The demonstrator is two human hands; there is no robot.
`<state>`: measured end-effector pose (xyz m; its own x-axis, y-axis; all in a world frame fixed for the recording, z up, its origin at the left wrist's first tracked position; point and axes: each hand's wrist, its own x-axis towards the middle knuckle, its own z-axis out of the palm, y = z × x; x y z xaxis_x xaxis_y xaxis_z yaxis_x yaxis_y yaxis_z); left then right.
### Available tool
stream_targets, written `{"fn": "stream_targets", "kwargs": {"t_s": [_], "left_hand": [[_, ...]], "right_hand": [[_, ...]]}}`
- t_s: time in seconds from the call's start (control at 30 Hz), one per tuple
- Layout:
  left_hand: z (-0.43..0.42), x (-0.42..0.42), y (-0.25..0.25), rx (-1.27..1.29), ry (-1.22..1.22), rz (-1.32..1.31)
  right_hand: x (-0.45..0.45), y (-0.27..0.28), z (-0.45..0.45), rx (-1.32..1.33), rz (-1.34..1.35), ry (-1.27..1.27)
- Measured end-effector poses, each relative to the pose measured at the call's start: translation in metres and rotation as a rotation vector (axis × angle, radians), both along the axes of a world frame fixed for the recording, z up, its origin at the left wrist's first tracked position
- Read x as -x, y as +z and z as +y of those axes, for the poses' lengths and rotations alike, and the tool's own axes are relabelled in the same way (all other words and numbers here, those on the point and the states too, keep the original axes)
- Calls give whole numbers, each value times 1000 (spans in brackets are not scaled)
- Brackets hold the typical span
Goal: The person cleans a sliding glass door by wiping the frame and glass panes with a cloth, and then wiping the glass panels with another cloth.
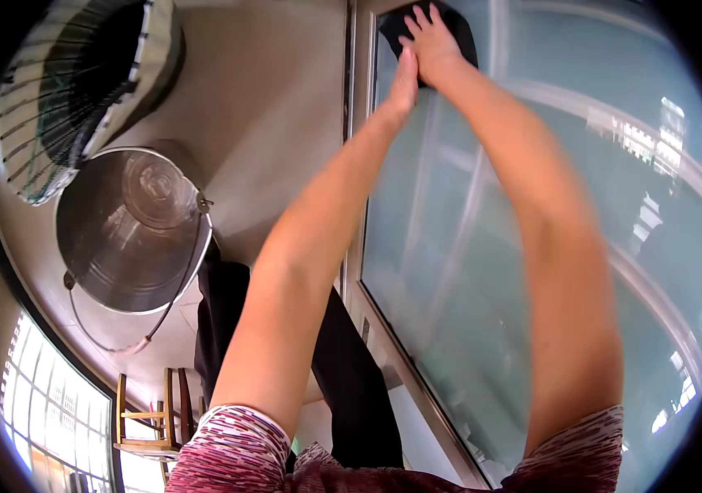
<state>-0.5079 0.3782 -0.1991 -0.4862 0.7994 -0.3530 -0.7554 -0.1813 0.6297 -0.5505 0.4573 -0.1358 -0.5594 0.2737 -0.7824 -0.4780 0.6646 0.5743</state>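
I am wearing sleeves (232, 448) flecked in dark red, pink and white, and plain black trousers (355, 386). My cloth (465, 37) is showing solid black against the glass (466, 271), which is looking pale blue-green and catching whitish streaks and bright white glints. The bucket (104, 259) is gleaming silver-grey, the basket (34, 123) is displaying thin dark stripes over cream, the floor (269, 82) is appearing beige-brown, and the chair (152, 448) is showing yellowish-brown.
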Motion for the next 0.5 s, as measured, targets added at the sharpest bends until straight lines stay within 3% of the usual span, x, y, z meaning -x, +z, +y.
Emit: {"fn": "stream_targets", "kwargs": {"t_s": [0.1, 0.3, 0.43, 0.5], "left_hand": [[11, -1, -58, -9, -3, 20], [-47, -78, -80, 40, 43, -97], [-92, -148, -106, 147, -70, -368], [-114, -185, -100, 211, 18, -455]], "right_hand": [[-8, -49, 3, -15, 1, -9], [-63, -91, -34, 21, -47, -14], [-147, -104, -98, -4, -67, 22], [-178, -106, -123, -18, -108, 28]]}}
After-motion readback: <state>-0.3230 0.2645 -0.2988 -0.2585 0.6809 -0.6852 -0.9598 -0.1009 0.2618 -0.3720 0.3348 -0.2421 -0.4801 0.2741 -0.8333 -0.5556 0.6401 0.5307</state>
